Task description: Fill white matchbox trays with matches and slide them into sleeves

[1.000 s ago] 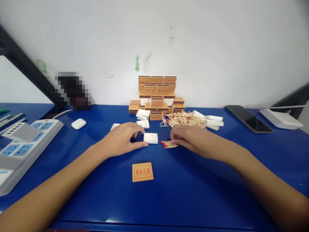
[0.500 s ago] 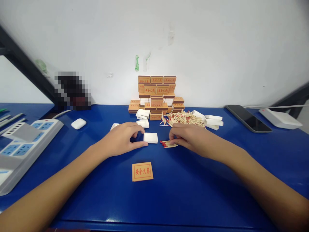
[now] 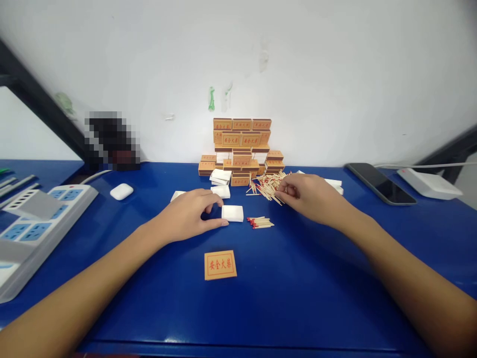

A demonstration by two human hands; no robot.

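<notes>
A white matchbox tray [image 3: 232, 213] lies on the blue table, touched at its left end by my left hand [image 3: 194, 214], whose thumb and fingers are apart. Just right of the tray sits a small bundle of red-tipped matches [image 3: 261, 223]. My right hand [image 3: 309, 196] is at the large match pile [image 3: 272, 188], thumb and fingers pinched together; what is between them is too small to make out. Nearer to me lies a flat orange matchbox sleeve [image 3: 220, 265] with red characters.
Stacked orange matchboxes [image 3: 242, 140] stand against the wall, with more white trays [image 3: 220, 176] before them. A power strip [image 3: 48, 228] and white earbud case [image 3: 121, 191] are at left, a phone [image 3: 380, 183] and white device [image 3: 428, 184] at right.
My right hand has moved away from the small match bundle, back and to the right, to the large pile. My left hand stays by the tray.
</notes>
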